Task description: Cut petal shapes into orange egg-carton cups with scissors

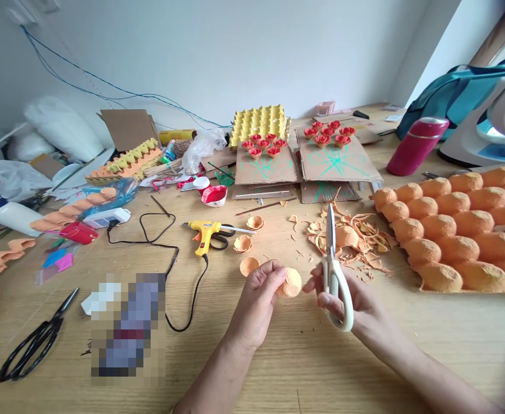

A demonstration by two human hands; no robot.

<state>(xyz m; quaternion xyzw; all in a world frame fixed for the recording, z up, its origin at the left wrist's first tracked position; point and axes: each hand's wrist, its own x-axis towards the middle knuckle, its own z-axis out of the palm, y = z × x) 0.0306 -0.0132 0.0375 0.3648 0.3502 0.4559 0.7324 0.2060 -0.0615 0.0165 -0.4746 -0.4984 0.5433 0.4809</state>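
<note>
Between the thumb and fingers of my left hand point(259, 302) is a round orange egg-carton cup point(292, 283), cut loose from a carton. My right hand point(356, 305) grips white-handled scissors point(339, 282), their blades pointing up and away from me, apart from the cup. Just beyond my left hand a plain cut cup point(249, 266) lies on the table, with two petal-shaped cups point(243, 244) behind it. Past the scissors is a heap of orange carton scraps point(349, 236).
A large orange egg tray point(455, 230) lies at right. A yellow glue gun point(207, 236) with its cord and black scissors point(37, 339) are at left. Red paper flowers point(263, 145) stand on cardboard sheets point(339, 158) at the back, near a dish of red paint point(214, 195).
</note>
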